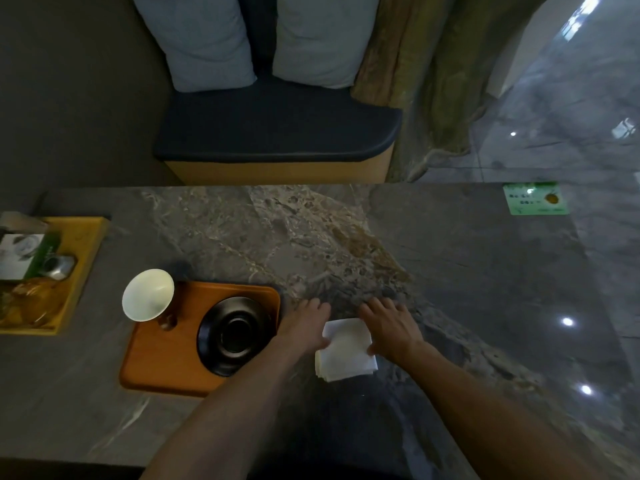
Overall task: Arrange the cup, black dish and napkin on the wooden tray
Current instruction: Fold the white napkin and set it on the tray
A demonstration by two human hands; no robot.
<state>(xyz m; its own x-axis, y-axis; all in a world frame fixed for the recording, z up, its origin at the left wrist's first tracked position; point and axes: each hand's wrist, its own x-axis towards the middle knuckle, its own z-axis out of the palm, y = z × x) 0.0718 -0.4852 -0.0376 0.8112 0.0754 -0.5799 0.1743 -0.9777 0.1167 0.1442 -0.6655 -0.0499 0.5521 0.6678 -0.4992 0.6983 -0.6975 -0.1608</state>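
Beside the wooden tray (156, 368), already bearing cup (148, 294) and black dish (232, 335), both hands, left hand (304, 323) and right hand (389, 325), press spread fingers (377, 306) flat around the napkin (346, 348) on the worktop (485, 289), seemingly squaring it.

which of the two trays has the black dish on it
The orange-brown wooden tray beside the left hand holds the black dish; the yellow tray doesn't.
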